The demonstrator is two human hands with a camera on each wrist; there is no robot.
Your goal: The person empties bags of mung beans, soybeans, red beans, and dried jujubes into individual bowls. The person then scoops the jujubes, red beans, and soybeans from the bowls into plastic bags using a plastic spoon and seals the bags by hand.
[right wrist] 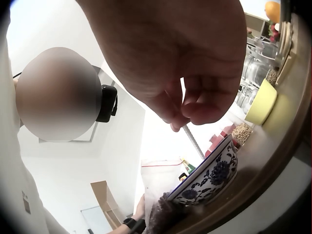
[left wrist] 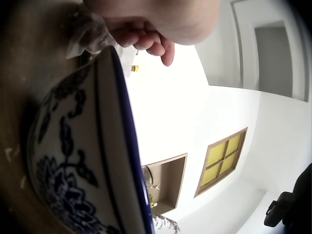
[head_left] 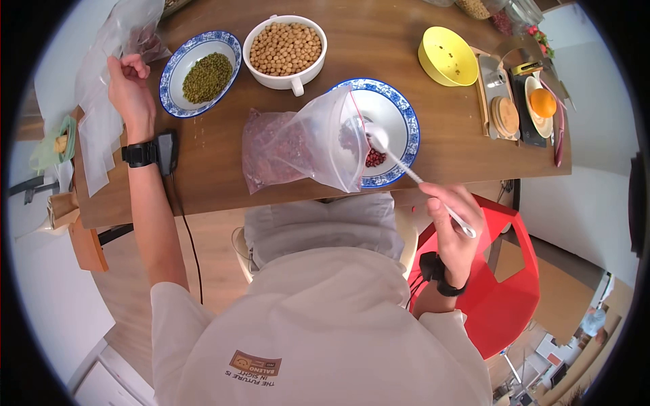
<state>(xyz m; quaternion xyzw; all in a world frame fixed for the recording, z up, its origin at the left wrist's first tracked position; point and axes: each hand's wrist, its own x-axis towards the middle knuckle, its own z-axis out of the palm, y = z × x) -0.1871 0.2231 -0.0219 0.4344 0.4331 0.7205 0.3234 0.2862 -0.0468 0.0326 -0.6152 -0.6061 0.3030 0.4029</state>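
Observation:
My right hand (head_left: 455, 220) pinches the handle of a white spoon (head_left: 379, 139). The spoon's head is over a blue-and-white bowl (head_left: 410, 128), by the mouth of a clear zip bag (head_left: 308, 139). A few dark red beans (head_left: 374, 159) lie low in that bowl. The bag lies on its side with dark red contents, its mouth overlapping the bowl's left part. Over at the table's left, my left hand (head_left: 128, 88) holds nothing, fingers loosely curled, beside a blue-rimmed bowl (head_left: 170, 100) of green beans (head_left: 207, 78). In the right wrist view, the spoon handle (right wrist: 194, 142) slants down toward the bowl.
A white handled bowl (head_left: 298, 84) of chickpeas (head_left: 286, 49) stands at the back. To the right are a yellow bowl (head_left: 447, 57), a wooden board with glassware, and an orange (head_left: 542, 103) on a dish. Clear plastic (head_left: 95, 145) covers the left edge; a red chair (head_left: 501, 284) stands at right.

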